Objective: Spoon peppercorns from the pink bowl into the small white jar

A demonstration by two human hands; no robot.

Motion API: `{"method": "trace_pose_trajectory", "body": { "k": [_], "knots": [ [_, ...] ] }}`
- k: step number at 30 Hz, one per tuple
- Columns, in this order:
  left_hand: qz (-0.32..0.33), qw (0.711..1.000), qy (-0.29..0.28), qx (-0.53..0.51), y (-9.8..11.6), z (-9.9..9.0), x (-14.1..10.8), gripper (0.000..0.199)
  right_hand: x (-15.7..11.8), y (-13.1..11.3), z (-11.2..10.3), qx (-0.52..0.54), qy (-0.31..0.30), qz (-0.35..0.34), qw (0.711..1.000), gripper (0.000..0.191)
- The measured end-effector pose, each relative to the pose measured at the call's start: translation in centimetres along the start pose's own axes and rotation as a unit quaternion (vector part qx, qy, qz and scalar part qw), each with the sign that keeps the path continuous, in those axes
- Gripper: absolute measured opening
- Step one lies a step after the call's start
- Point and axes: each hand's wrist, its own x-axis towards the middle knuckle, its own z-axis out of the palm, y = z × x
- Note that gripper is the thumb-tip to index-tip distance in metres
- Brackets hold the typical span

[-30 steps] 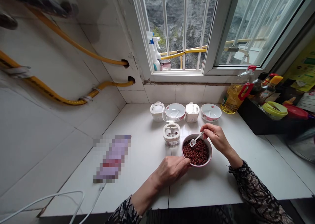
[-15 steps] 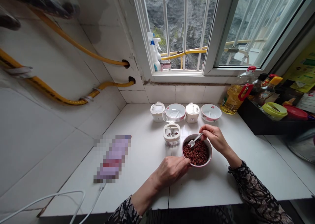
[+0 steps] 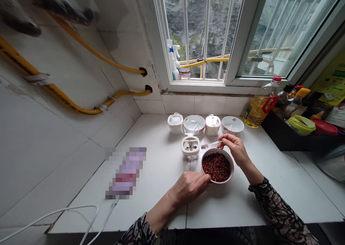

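My left hand (image 3: 192,184) grips the near-left rim of a round bowl (image 3: 230,174) filled with dark red dried bits. Pinched in my right hand (image 3: 234,147) is the handle of a small white spoon (image 3: 205,146), its scoop pointing left above the bowl's far rim with a few red bits in it. Just left of the scoop stands a clear jar (image 3: 190,149) with its lid flipped up and some red bits inside.
Behind are two lidded white containers (image 3: 175,124) (image 3: 212,125) and two patterned bowls (image 3: 194,124) (image 3: 233,125). An oil bottle (image 3: 256,108) and a black box of condiments (image 3: 277,132) stand right. A blurred purple object (image 3: 126,173) with a white cable lies left.
The spoon has lifted out of the red bits and moved up and left, toward the open jar. My left hand stays on the bowl. The view has shifted slightly.
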Motion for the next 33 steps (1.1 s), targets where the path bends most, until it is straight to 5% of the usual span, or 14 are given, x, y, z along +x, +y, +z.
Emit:
{"method": "trace_pose_trajectory", "body": {
  "k": [4,8,10,14,18,23,33],
  "knots": [
    [0.001,1.0,0.006,0.007,0.1,0.1,0.0,0.015,-0.9,-0.4,2.4,-0.09,0.004,-0.14,0.986,0.016],
    [0.002,1.0,0.014,0.011,0.1,0.0,0.2,0.016,-1.6,-0.8,3.3,-0.278,-0.072,-0.317,0.904,0.02],
    [0.005,1.0,0.019,0.013,0.1,-0.1,0.3,0.015,-1.6,-1.2,2.6,-0.305,-0.074,-0.336,0.888,0.022],
    [0.007,1.0,0.016,0.004,0.0,0.0,0.2,0.015,-1.2,-2.1,0.0,-0.293,-0.004,-0.251,0.923,0.018],
    [0.004,1.0,0.008,-0.004,0.0,0.0,0.0,0.013,-1.0,-1.6,-1.2,-0.334,-0.056,-0.201,0.919,0.019],
    [-0.004,1.0,-0.006,-0.004,0.0,0.1,-0.2,0.013,-1.3,-0.2,-0.1,-0.355,-0.107,-0.163,0.914,0.021],
    [-0.007,1.0,-0.01,-0.013,0.0,0.0,-0.2,0.01,-0.7,0.0,-1.2,-0.147,-0.053,0.013,0.988,0.016]
  ]
}}
